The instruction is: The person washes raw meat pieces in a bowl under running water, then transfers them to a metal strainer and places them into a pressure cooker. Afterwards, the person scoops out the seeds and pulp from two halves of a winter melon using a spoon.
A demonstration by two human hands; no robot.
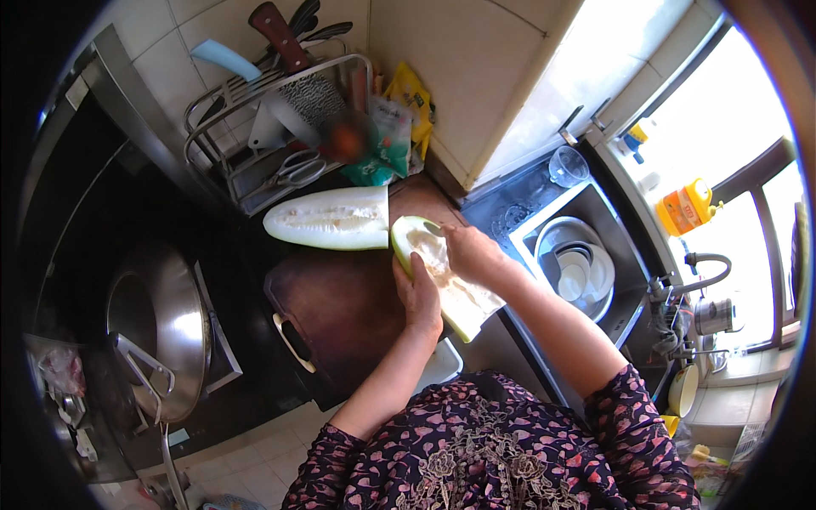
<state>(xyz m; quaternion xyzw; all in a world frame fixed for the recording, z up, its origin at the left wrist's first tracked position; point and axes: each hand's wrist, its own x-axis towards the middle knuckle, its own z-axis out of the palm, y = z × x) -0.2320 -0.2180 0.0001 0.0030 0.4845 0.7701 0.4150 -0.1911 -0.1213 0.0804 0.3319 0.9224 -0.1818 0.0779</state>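
Note:
My left hand (421, 293) grips the left side of a halved winter melon piece (463, 306), its green rind outward and its pale, seedy hollow facing up. Over the upper part of that hollow is my right hand (468, 252), fingers curled; whether it holds a small tool cannot be told. Another long melon half (325, 218) lies cut side up beyond the hands, its square-cut end close to the held piece. Below it spreads a dark brown cutting board (344, 312) with a pale-rimmed handle slot.
A metal rack (245, 178) with knives, a cleaver and scissors (298, 171) stands at the back. Plastic packets (392, 127) lean beside it. At left, a steel wok (185, 338) sits on the black stove. On the right, the sink (628, 255) holds a basin of dishes (583, 274).

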